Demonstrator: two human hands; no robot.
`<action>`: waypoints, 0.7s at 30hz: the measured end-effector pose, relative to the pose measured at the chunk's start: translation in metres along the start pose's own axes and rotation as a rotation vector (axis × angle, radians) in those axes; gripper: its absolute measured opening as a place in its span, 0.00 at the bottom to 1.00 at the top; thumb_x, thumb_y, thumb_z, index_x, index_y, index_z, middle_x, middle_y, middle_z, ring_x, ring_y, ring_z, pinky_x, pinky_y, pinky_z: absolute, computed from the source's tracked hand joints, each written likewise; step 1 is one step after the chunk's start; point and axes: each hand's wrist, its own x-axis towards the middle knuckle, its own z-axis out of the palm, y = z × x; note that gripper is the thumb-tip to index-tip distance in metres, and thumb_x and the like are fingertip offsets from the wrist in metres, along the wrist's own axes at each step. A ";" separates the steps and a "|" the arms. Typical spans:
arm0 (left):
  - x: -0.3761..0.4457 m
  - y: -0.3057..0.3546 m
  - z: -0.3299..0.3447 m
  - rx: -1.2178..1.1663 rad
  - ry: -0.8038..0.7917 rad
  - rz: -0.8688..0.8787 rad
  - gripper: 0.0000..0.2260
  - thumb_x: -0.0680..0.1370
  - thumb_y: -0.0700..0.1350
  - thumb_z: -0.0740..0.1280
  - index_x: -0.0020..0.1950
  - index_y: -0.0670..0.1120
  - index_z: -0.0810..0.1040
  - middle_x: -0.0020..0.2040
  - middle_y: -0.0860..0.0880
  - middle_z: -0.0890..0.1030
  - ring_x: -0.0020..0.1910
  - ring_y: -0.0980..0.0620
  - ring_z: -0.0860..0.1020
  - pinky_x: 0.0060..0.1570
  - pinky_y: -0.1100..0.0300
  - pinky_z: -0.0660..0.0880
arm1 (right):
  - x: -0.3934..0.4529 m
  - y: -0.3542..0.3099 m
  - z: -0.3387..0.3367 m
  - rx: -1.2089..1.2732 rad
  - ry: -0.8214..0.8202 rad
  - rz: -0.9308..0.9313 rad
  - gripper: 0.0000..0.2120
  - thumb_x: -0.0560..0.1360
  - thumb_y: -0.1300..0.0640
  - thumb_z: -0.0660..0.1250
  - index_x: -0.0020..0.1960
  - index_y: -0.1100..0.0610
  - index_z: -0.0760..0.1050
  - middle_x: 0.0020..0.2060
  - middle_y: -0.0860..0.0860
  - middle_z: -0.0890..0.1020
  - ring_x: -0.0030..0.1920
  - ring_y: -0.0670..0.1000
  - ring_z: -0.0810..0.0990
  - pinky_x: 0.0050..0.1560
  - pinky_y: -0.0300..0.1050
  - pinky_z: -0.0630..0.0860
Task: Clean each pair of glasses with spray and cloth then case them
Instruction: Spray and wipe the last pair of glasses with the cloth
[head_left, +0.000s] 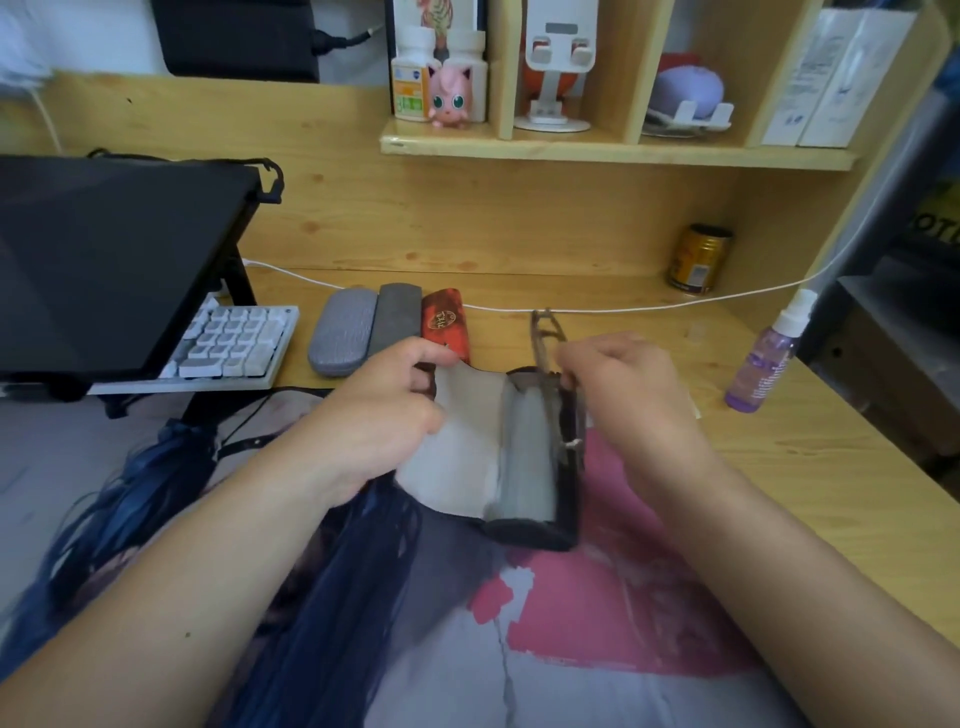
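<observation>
Both hands are working over the mat: your left hand (387, 400) is gripping the pale flap of the open case (524, 457), fingers curled round its edge, while your right hand (618, 379) is pinching the folded glasses (545, 343) at the case's far end. The glasses are standing partly in the trough, arms poking up toward the white cable. Judging by this, you are seating them in the case. Keep the flap pulled wide so the trough stays open, and lower the frame flat along its length rather than end-first, lenses away from the hard rim. Your forearms are reaching in from either side, wrists raised above the tabletop (779, 467). Three shut cases (387, 327) are lying behind, and the spray bottle (766, 364) is standing well apart on the right.
</observation>
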 end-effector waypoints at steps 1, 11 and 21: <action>0.002 -0.001 -0.008 0.074 -0.005 0.020 0.27 0.76 0.29 0.62 0.64 0.59 0.76 0.58 0.52 0.79 0.52 0.53 0.79 0.48 0.56 0.76 | 0.002 0.002 -0.006 0.078 0.007 0.029 0.17 0.74 0.53 0.70 0.34 0.65 0.78 0.37 0.58 0.77 0.40 0.54 0.75 0.45 0.51 0.71; 0.012 -0.015 -0.033 0.766 0.251 0.566 0.19 0.81 0.39 0.64 0.68 0.57 0.78 0.65 0.58 0.78 0.65 0.56 0.74 0.63 0.55 0.73 | 0.003 0.005 -0.042 0.150 -0.742 -0.013 0.16 0.79 0.51 0.68 0.34 0.57 0.78 0.29 0.53 0.74 0.30 0.50 0.72 0.33 0.40 0.68; -0.015 0.005 0.004 0.584 0.168 0.915 0.13 0.82 0.53 0.64 0.56 0.49 0.86 0.49 0.57 0.80 0.52 0.53 0.74 0.54 0.62 0.69 | -0.002 0.008 -0.043 -0.143 -0.686 -0.382 0.15 0.75 0.45 0.71 0.38 0.56 0.81 0.31 0.50 0.77 0.29 0.48 0.75 0.30 0.45 0.70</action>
